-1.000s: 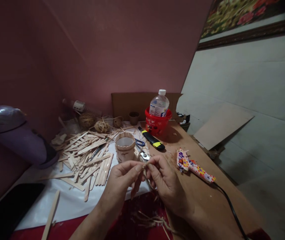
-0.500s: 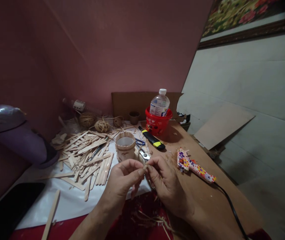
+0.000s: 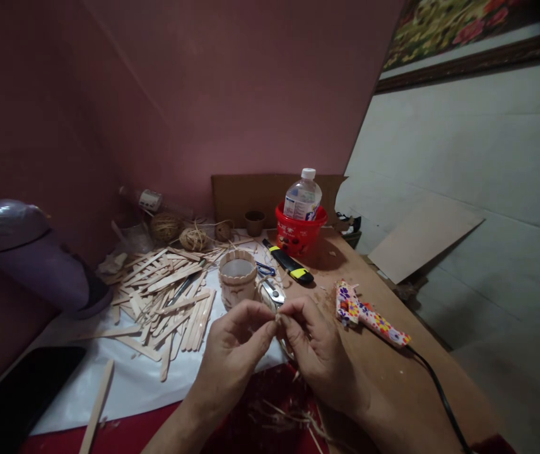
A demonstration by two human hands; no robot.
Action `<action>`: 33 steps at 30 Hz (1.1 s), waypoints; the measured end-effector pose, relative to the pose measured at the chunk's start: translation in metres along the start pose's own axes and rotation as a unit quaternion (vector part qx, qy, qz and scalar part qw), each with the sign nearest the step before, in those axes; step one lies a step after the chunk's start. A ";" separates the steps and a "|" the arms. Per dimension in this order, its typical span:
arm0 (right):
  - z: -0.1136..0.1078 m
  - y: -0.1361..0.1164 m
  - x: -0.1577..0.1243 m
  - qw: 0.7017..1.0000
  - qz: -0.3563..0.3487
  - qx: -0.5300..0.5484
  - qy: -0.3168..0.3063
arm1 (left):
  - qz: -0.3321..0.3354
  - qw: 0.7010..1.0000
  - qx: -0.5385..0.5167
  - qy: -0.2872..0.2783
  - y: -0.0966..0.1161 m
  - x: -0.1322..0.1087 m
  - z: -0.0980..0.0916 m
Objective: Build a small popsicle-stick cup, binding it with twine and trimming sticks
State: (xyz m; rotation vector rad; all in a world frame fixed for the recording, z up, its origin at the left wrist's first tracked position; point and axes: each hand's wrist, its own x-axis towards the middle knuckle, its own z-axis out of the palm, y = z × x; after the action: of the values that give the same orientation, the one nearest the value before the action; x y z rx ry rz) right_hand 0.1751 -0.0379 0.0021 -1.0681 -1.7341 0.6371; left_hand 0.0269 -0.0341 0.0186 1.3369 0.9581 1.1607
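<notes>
Fingertips had closed in on each other over the last 1 second, and less of the strand showed between them than before. At lower centre of the frame, the left hand [image 3: 234, 347] and the right hand [image 3: 317, 347] met thumb and forefinger against thumb and forefinger, both narrowly pinched on a thin pale straw-coloured twine strand [image 3: 278, 318]. Its short end poked up at the pinch, and a curve of it hung below the right thumb. The other fingers were loosely curled.

Just above the hands stood a small round cup built of pale wooden craft sticks [image 3: 236, 277], upright on a white sheet [image 3: 132, 384]. Silver pliers [image 3: 273, 292] lay just right of the cup, near the knuckles. Below the wrists, loose straw fibres [image 3: 293, 416] were scattered on a dark red cloth [image 3: 251, 403].

To the right of the right hand, a glue gun with a floral print [image 3: 369, 315] lay on the brown wooden table [image 3: 393, 372], its black cord [image 3: 440, 400] running to the lower right. Further up lay a black and yellow utility knife [image 3: 289, 263], and behind it a red plastic bucket [image 3: 298, 236] that held a clear water bottle with a white cap [image 3: 302, 195].

Left of the cup spread a heap of flat wooden craft sticks [image 3: 166, 290], with 2 balls of brown twine [image 3: 193, 238] above it. At far left sat a purple rounded object [image 3: 28, 258], and at lower left a black flat slab [image 3: 19, 394].
</notes>
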 end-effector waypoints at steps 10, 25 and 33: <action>-0.003 -0.005 0.000 1.000 -0.007 -0.010 -0.025 | 0.025 1.000 -0.011 -0.003 -0.005 0.000 0.000; -0.004 -0.007 0.002 1.000 0.011 0.005 -0.029 | 0.083 0.988 0.129 0.009 0.001 -0.003 -0.002; -0.004 -0.006 0.002 0.999 -0.012 -0.025 -0.030 | 0.151 0.969 0.194 0.011 0.007 -0.001 -0.004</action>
State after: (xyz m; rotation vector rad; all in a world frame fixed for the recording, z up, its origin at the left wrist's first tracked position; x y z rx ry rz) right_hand 0.1757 -0.0392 0.0096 -1.0704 -1.8205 0.6195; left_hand 0.0226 -0.0351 0.0253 1.8373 1.0611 1.2567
